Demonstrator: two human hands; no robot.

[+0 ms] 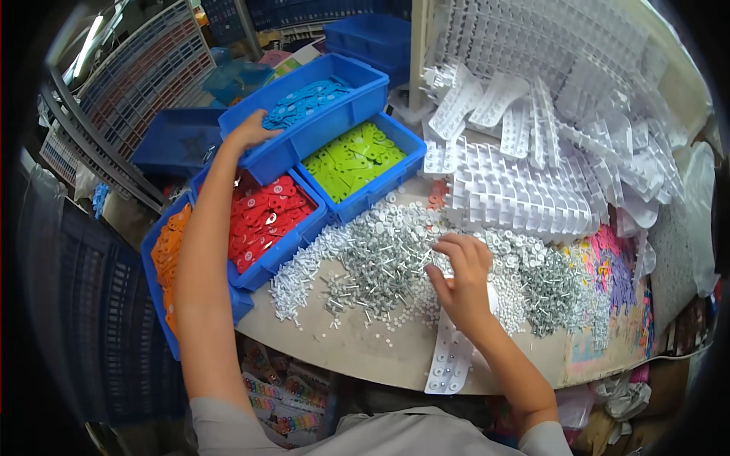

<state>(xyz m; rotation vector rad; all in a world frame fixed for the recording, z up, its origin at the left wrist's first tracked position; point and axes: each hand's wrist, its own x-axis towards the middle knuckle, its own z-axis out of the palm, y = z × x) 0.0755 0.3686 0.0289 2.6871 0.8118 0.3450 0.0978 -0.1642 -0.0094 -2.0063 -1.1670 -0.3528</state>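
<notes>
My left hand [252, 132] reaches over the left rim of the upper blue bin [323, 125], its fingertips at the flat blue plastic pieces [308, 102] inside. Thumb and forefinger look apart; the other fingertips are partly hidden. Over the small parts on the table hovers my right hand [465, 281], fingers bent and thumb apart, with nothing visible between them. Below it, a long white plastic plate [450, 361] with round fittings lies at the table's front edge, partly covered by my hand and wrist. Silvery pins [384, 266] are heaped left of that hand.
Neighbouring blue bins hold green pieces [353, 159], red pieces [270, 220] and orange pieces [169, 251]. Stacked white plastic plates [525, 190] fill the back right. More pins [559, 292] and purple pieces [620, 270] lie right. White pins [293, 285] lie left.
</notes>
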